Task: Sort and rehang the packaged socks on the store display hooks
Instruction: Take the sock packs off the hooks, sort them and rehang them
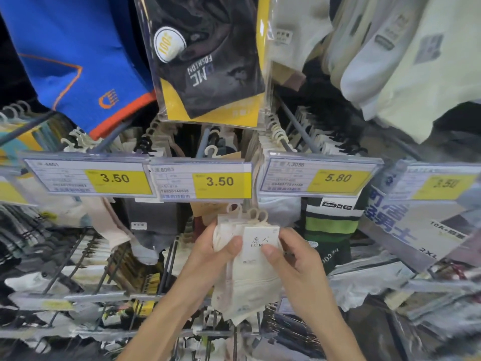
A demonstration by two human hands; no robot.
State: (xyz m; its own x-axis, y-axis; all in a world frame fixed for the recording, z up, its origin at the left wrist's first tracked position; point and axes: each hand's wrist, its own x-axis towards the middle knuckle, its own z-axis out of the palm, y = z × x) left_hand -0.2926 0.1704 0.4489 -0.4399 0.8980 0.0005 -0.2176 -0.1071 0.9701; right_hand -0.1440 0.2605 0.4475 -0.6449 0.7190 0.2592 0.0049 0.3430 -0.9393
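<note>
Both hands, the left hand (pixel 213 246) and right hand (pixel 294 254), grip a cream sock bundle (pixel 250 269) just below the middle price tag (pixel 200 181). The socks look light and floppy, so the stiff card header (pixel 257 243) and plastic hooks (pixel 253 213) seem the surest hold.

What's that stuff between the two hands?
A bunch of cream sock packs, hooks on top. The left hand grips one side, the right hand pinches the front card. The head view shows it.

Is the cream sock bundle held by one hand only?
No, the left hand and the right hand both pinch the cream sock bundle near its top.
</note>
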